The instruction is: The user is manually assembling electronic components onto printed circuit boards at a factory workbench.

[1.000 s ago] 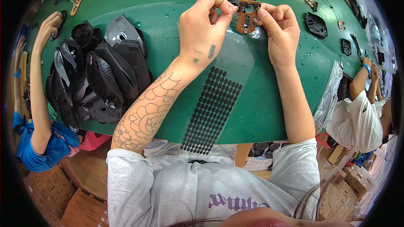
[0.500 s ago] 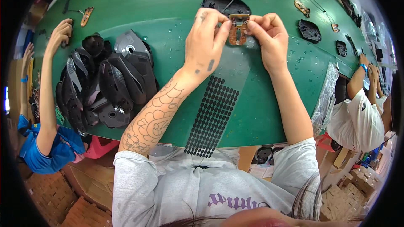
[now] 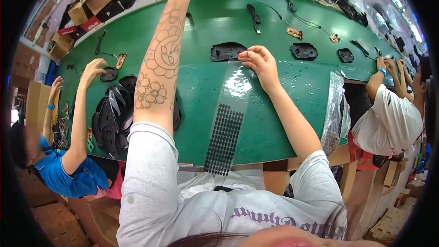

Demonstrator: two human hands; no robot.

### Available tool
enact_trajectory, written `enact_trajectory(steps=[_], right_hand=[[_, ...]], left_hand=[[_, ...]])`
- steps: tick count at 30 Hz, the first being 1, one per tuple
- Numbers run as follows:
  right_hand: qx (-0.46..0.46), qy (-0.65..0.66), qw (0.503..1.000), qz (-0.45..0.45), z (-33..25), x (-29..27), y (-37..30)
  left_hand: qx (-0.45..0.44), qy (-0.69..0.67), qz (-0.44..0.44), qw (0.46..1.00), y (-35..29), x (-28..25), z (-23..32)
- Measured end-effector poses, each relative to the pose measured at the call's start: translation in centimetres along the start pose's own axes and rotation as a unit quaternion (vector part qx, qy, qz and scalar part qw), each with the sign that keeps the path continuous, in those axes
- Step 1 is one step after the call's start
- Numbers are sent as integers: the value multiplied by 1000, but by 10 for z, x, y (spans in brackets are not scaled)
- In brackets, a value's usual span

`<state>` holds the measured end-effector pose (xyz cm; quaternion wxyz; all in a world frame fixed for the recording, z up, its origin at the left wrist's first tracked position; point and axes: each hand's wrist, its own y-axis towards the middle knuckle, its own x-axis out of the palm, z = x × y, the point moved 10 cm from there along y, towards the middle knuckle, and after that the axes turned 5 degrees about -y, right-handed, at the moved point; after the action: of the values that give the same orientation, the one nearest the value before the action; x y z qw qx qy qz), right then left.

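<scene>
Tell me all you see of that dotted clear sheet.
The clear sheet looks like thin, glossy plastic. Small black ovals in close rows cover its near part; the far part is bare, with glare. It lies on the green table, its near end past the edge. The right hand is by its far end; touching, I cannot tell.

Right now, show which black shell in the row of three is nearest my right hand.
The leftmost shell: your right hand is at its edge; the others lie farther right.
</scene>
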<state>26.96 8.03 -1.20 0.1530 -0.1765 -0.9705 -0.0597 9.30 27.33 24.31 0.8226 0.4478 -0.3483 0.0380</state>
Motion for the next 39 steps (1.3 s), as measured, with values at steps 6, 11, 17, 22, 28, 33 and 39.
enact_trajectory(steps=[6, 11, 17, 22, 28, 33, 39], right_hand=[[-2, -11, 1000, -12, 1, -1, -1], [-3, -11, 1000, -23, 8, 4, -1], [-12, -10, 1000, -22, 12, 2, 1], [-50, -100, 993, 42, -5, -12, -7], [-94, -300, 949, -17, -11, 16, -12], [-103, -401, 908, -67, -9, 33, -27], [-201, -446, 862, -131, -18, 62, -31]], left_hand=[[-205, 347, -553, 729, -142, 4, -123], [-276, 396, -576, 660, -204, -80, -162], [-85, 559, -408, 717, -175, -61, -84], [-218, 442, -555, 670, -241, -24, 52], [-153, 425, -621, 640, -300, -87, 122], [-144, 484, -616, 605, -324, -103, 144], [-160, 553, -557, 599, -320, -107, 155]])
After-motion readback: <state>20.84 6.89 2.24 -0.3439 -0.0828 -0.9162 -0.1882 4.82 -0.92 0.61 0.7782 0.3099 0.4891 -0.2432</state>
